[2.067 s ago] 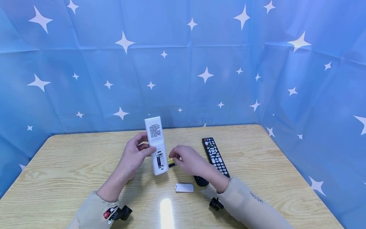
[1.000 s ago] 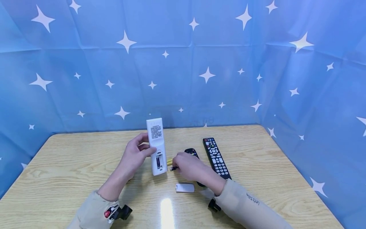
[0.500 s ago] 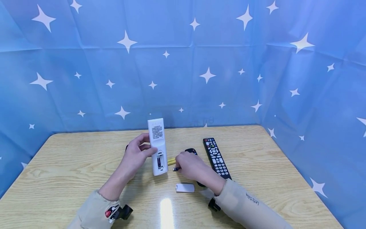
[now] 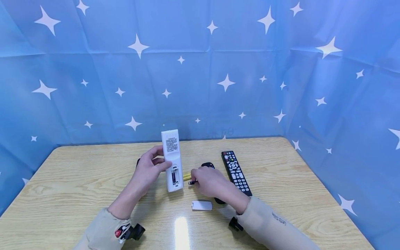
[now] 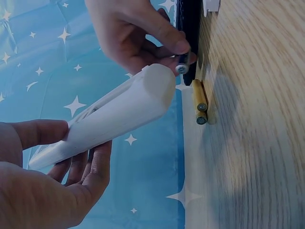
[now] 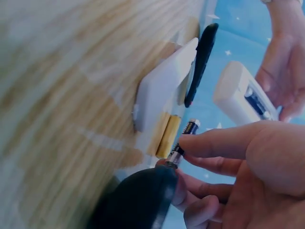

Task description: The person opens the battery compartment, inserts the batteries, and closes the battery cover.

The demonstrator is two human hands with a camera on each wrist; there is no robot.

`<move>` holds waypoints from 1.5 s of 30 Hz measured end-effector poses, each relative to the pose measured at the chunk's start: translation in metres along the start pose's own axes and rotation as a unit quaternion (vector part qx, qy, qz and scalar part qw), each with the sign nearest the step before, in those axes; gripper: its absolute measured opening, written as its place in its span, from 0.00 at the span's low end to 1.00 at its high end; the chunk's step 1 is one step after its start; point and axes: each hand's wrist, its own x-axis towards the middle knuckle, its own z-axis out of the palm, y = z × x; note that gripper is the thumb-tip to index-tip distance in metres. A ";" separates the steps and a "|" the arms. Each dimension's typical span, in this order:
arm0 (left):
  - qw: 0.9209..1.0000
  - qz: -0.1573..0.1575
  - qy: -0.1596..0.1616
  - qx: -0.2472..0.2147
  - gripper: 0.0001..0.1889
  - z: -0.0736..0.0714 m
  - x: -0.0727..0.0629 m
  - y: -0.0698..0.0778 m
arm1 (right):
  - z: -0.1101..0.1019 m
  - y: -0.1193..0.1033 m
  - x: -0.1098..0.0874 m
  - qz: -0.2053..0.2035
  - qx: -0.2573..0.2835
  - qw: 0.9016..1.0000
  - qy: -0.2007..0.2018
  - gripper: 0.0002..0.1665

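Note:
My left hand (image 4: 149, 168) grips a white remote control (image 4: 171, 152) by its side, back toward me and tilted up. Its battery compartment is uncovered, and one black battery (image 4: 174, 176) lies in the left of it. To the right, just off the remote's lower end, my right hand (image 4: 207, 180) pinches another black battery (image 6: 185, 137) between thumb and fingers. Two yellow batteries (image 5: 200, 102) lie side by side on the table below the remote. The white battery cover (image 4: 201, 205) rests on the table nearer to me.
A long black remote (image 4: 236, 170) lies to the right. A second black remote (image 4: 207, 165) is partly hidden beneath my right hand and forearm. Something dark (image 4: 138, 161) peeks out behind my left hand. A starred blue curtain (image 4: 200, 86) hangs behind the wooden table (image 4: 93, 166).
My right hand has come down and slightly right from beside the remote's compartment, and a black battery now shows in its fingers. The left hand and white remote have barely shifted.

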 end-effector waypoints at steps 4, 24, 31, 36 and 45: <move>1.000 0.004 0.000 -0.005 0.24 0.000 0.001 -0.001 | -0.003 0.002 -0.003 -0.015 0.019 0.999 0.021 0.04; 1.000 -0.006 0.004 -0.004 0.25 0.001 0.006 -0.007 | -0.016 -0.002 -0.017 -0.059 0.089 0.988 0.115 0.05; 1.000 -0.005 0.007 -0.013 0.25 0.002 0.005 -0.007 | -0.017 -0.006 -0.017 -0.056 0.108 0.985 0.126 0.05; 1.000 -0.004 0.006 -0.019 0.25 0.002 0.005 -0.006 | -0.018 -0.010 -0.020 -0.060 0.118 0.983 0.131 0.03; 0.999 -0.004 -0.002 -0.032 0.25 0.003 0.005 -0.007 | -0.017 -0.011 -0.019 -0.066 0.122 0.980 0.142 0.04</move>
